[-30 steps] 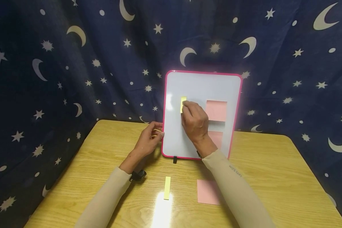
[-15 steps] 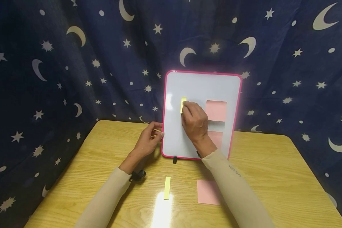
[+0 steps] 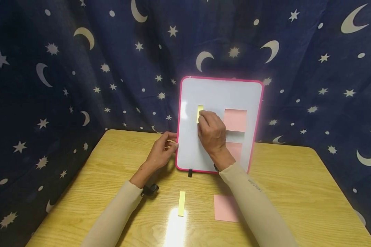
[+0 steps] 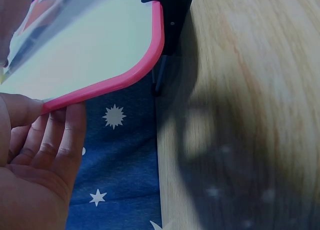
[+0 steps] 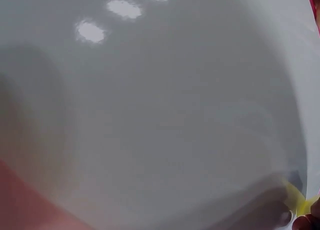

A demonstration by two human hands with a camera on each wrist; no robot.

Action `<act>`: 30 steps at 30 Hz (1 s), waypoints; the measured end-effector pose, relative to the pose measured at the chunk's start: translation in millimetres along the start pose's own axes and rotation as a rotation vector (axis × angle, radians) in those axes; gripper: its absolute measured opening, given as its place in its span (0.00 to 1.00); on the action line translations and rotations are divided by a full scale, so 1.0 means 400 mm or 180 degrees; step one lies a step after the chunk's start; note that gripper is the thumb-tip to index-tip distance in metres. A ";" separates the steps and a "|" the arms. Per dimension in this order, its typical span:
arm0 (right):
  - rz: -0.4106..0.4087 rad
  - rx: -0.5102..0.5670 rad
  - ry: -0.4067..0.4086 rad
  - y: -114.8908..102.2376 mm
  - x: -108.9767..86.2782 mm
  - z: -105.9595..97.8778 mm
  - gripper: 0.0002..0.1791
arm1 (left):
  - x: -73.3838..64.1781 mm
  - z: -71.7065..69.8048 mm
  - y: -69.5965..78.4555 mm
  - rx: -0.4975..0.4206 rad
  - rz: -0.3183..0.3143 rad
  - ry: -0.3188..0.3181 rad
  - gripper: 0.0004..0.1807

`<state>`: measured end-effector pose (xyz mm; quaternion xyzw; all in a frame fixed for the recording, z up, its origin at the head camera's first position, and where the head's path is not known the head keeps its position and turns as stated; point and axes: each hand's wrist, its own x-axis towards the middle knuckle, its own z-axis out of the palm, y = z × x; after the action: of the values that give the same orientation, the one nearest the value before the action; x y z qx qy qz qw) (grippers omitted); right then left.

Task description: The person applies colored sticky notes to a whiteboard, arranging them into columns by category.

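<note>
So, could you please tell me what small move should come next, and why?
Perhaps the right hand should smooth down the upper yellow strip: its fingertips cover only part of it, and the left hand holds the whiteboard by its edge.

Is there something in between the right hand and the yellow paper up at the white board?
No, nothing visible. The right hand touches the yellow paper at the white board. The upper pink paper is off to the right, and the left hand grips the board's left edge.
</note>
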<state>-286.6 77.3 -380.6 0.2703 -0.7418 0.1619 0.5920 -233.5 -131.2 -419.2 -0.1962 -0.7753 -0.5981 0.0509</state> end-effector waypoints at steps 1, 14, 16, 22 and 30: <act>0.0002 0.0001 0.0003 0.000 -0.001 0.001 0.09 | 0.000 0.000 0.000 0.0001 -0.0001 -0.0003 0.18; 0.0019 -0.0041 0.0002 0.003 -0.005 0.005 0.10 | -0.002 -0.001 0.004 0.0008 0.0031 0.0003 0.18; 0.0028 -0.0053 -0.0009 0.004 -0.006 0.005 0.10 | -0.001 0.000 0.003 0.0024 0.0029 0.0002 0.18; 0.0069 -0.0044 -0.0100 0.010 -0.012 0.003 0.09 | 0.000 0.001 0.002 -0.0007 0.0040 -0.0004 0.18; 0.0095 -0.0026 -0.0145 0.010 -0.015 -0.001 0.08 | -0.003 -0.003 0.009 -0.0005 -0.0001 -0.0018 0.18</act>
<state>-287.7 81.9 -386.0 0.2605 -0.7597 0.1614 0.5736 -231.1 -131.8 -415.9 -0.1978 -0.7750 -0.5982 0.0484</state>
